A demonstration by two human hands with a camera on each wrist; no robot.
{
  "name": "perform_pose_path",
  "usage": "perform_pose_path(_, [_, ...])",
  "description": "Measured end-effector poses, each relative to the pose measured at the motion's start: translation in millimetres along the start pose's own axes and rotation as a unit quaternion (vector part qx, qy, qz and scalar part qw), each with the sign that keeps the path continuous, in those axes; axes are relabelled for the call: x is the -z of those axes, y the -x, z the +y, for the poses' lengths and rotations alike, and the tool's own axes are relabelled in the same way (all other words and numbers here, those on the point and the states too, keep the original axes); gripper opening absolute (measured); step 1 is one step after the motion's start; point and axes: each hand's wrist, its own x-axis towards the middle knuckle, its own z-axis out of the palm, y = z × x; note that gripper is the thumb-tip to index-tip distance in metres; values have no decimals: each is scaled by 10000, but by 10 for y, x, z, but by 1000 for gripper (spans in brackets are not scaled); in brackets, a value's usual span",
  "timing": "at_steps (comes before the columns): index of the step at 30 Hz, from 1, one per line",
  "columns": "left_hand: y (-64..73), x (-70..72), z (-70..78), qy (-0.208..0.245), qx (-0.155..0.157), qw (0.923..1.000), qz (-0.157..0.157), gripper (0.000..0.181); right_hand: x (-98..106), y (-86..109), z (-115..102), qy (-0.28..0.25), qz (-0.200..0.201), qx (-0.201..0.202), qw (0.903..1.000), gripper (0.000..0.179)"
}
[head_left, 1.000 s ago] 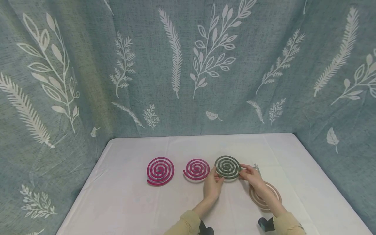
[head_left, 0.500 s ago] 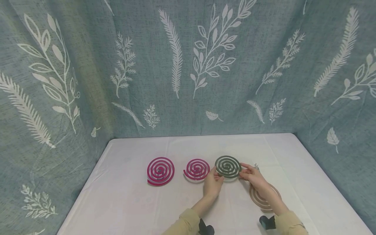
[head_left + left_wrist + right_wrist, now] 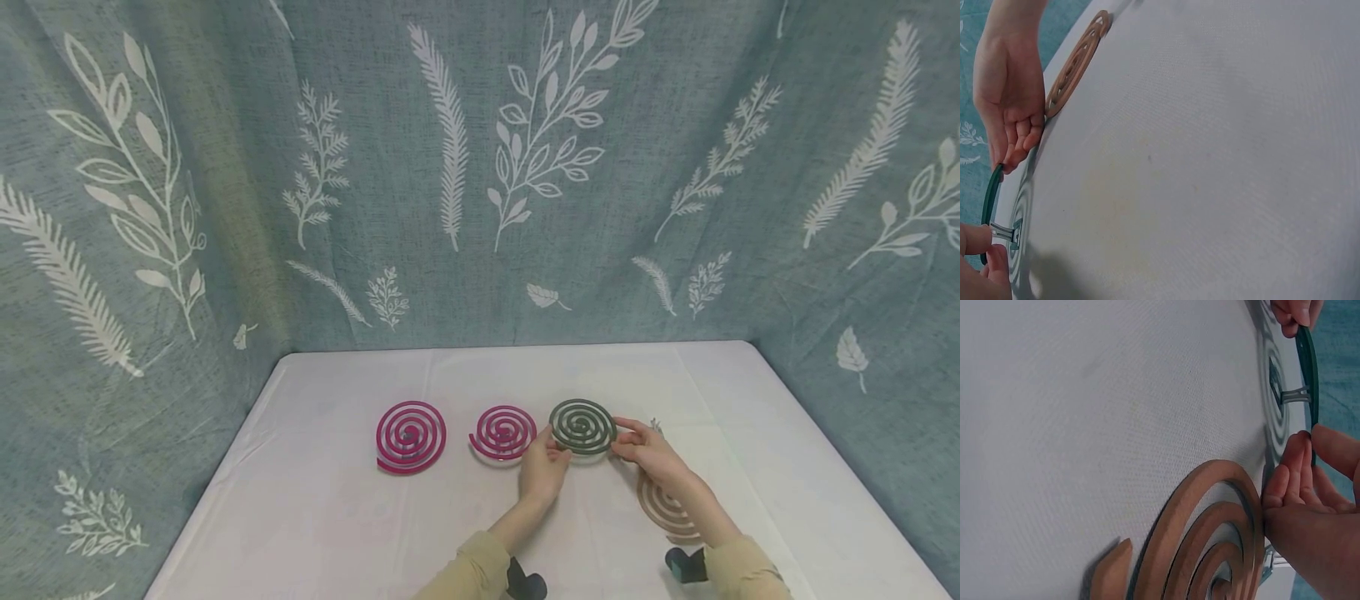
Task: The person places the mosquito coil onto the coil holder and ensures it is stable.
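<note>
A dark green mosquito coil [image 3: 582, 426] is level above the white table, on a small metal coil stand [image 3: 1295, 395] whose upright meets its middle. My left hand [image 3: 543, 471] pinches the coil's near left edge between thumb and fingers. At its right edge, my right hand [image 3: 651, 454] pinches the rim the same way. Both wrist views show the coil edge-on, with its shadow on the cloth below. A brown mosquito coil [image 3: 1171, 534] lies flat under my right forearm, partly hidden by it in the head view.
Two magenta mosquito coils, one at far left [image 3: 411, 435] and one nearer [image 3: 504, 433], stand in a row left of the green one. Another metal stand [image 3: 1268, 562] shows beyond the brown coil. A blue-green leaf-print curtain [image 3: 480, 167] closes the back and sides.
My right wrist and forearm have shifted slightly right and down. Both hands keep their pinch on the green mosquito coil, which stays in about the same place.
</note>
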Motion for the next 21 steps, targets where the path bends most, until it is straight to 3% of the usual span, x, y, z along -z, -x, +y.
perform_pose_path(21, [32, -6, 33, -1, 89, 9999, 65, 52, 15, -26, 21, -136, -120, 10, 9998, 58])
